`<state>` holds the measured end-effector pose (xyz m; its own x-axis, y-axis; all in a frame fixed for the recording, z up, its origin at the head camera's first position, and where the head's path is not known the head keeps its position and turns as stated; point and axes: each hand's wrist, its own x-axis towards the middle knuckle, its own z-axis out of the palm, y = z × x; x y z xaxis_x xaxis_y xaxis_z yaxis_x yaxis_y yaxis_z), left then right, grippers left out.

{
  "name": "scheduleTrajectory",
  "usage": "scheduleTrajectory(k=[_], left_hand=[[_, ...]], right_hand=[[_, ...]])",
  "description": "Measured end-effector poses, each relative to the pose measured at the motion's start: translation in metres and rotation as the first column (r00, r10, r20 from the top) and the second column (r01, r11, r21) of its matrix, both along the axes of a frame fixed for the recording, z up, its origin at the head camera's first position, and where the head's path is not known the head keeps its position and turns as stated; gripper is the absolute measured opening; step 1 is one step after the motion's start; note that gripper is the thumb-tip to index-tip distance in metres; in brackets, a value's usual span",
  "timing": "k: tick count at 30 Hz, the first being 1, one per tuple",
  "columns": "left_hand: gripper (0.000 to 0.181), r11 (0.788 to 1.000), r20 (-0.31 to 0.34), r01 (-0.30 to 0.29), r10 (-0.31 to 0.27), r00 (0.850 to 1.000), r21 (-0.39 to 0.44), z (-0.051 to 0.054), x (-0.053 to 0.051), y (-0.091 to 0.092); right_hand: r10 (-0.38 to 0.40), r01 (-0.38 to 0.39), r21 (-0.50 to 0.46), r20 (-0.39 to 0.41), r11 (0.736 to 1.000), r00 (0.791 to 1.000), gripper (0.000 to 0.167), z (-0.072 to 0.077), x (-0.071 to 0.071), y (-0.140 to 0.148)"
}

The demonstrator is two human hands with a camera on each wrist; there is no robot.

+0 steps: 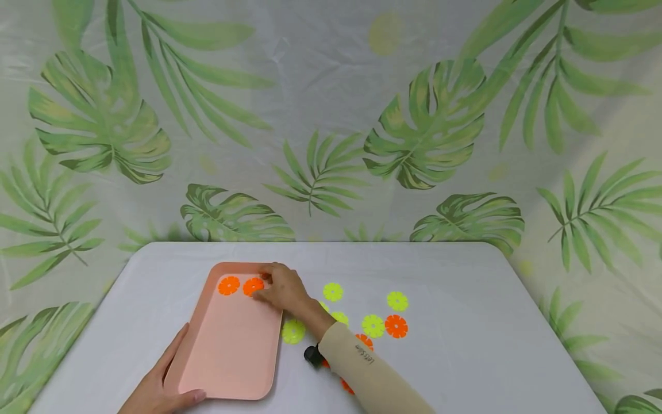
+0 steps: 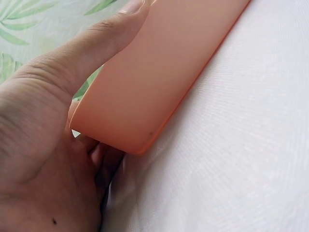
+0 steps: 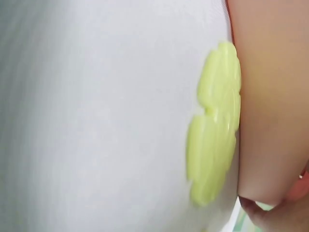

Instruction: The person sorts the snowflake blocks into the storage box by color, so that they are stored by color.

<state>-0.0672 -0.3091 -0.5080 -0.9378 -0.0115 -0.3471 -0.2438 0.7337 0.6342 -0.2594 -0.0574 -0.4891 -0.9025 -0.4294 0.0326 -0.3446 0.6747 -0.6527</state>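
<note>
A pink tray (image 1: pixel 227 345) (image 2: pixel 145 72) lies on the table's left part. My left hand (image 1: pixel 160 385) (image 2: pixel 43 130) grips its near left corner, thumb along the near wall and fingers at the left side. Inside the tray's far end are two orange notched discs, one (image 1: pixel 228 286) at the left and another (image 1: pixel 253 286) beside it. My right hand (image 1: pixel 281 287) (image 3: pixel 285 212) reaches over the tray's far right corner, thumb and fingers curled round the right edge of that second disc. In the right wrist view, the tray wall (image 3: pixel 270 96) hides much of the hand.
A yellow-green disc (image 1: pixel 293 332) (image 3: pixel 217 125) lies against the tray's right side. Several more yellow-green discs (image 1: pixel 373 326) and orange discs (image 1: pixel 396 326) are spread to the right, some partly under my right forearm. A black round object (image 1: pixel 312 356) shows beside the sleeve. Behind the table (image 1: pixel 465 276) hangs a leaf-patterned cloth.
</note>
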Motion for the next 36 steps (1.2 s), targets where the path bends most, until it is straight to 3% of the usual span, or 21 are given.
scheduleTrajectory(k=[6,13,22,25,29,36], left_hand=[[0.124,1.000,-0.019,0.014,-0.013,1.000,0.009,0.001,-0.001,0.000],[0.126,1.000,0.014,0.009,-0.009,1.000,0.015,0.001,-0.001,-0.002],[0.126,1.000,0.013,0.004,-0.004,1.000,0.025,-0.001,-0.001,-0.001],[0.125,1.000,-0.024,0.011,-0.010,1.000,0.015,-0.001,0.000,-0.002],[0.123,1.000,-0.090,0.019,-0.018,0.996,0.012,-0.003,0.002,-0.003],[0.123,0.999,-0.090,0.017,-0.015,0.996,0.028,-0.005,0.002,-0.003]], right_hand=[[0.069,-0.051,-0.188,0.093,0.981,0.993,0.050,0.003,-0.004,0.014],[0.092,-0.050,-0.336,0.111,0.941,0.990,0.036,0.010,-0.004,0.028],[0.067,-0.054,-0.357,0.022,0.933,0.998,0.030,0.031,-0.003,0.056],[0.074,-0.067,-0.367,0.005,0.928,0.997,0.027,0.035,-0.005,0.066],[0.069,-0.058,-0.384,0.015,0.921,0.998,0.024,0.039,-0.005,0.081],[0.071,-0.049,-0.396,0.040,0.917,0.997,0.024,0.039,-0.001,0.108]])
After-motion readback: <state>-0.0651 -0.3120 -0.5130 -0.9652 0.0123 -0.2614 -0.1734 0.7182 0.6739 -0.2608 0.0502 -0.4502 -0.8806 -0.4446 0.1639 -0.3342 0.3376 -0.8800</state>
